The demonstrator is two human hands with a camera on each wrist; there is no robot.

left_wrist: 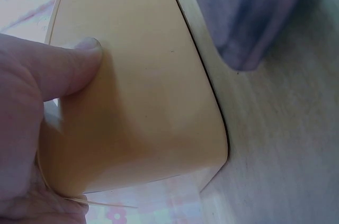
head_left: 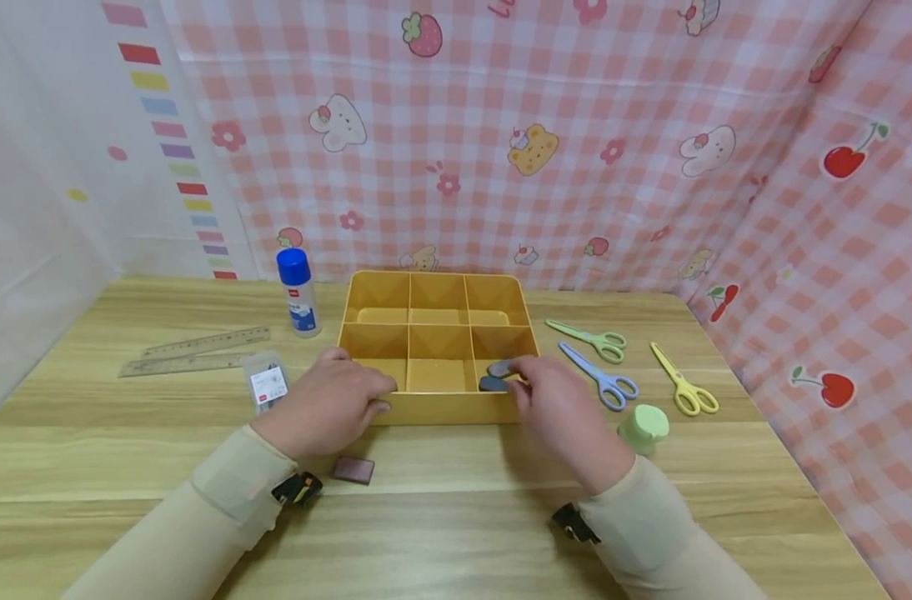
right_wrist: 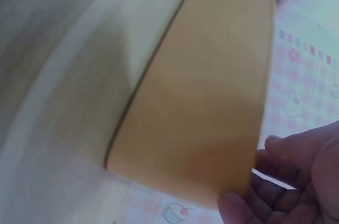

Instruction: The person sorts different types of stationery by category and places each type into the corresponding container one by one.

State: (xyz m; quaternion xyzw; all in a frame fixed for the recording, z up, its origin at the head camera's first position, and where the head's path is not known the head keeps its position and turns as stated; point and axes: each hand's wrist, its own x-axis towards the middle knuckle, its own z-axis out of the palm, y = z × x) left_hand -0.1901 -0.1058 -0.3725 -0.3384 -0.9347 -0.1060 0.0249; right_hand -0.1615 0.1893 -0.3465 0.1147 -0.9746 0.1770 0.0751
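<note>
Two dark pieces point(head_left: 498, 367) lay by the fingertips of the right hand point(head_left: 557, 400) in the front-right compartment point(head_left: 504, 340) of the tray point(head_left: 441, 408), though I could not tell whether the fingers pinched them, while the left hand point(head_left: 328, 404) gripped the front wall near its left end. The tray sat on a wooden table point(head_left: 441, 533) before a checked curtain point(head_left: 441, 100), scissors point(head_left: 602, 377) to its right, glue point(head_left: 297, 296) and rulers point(head_left: 193, 365) to its left. Walls edged the compartment, open above, and wood ran from the tray's front past a purple block point(head_left: 353, 470).
</note>
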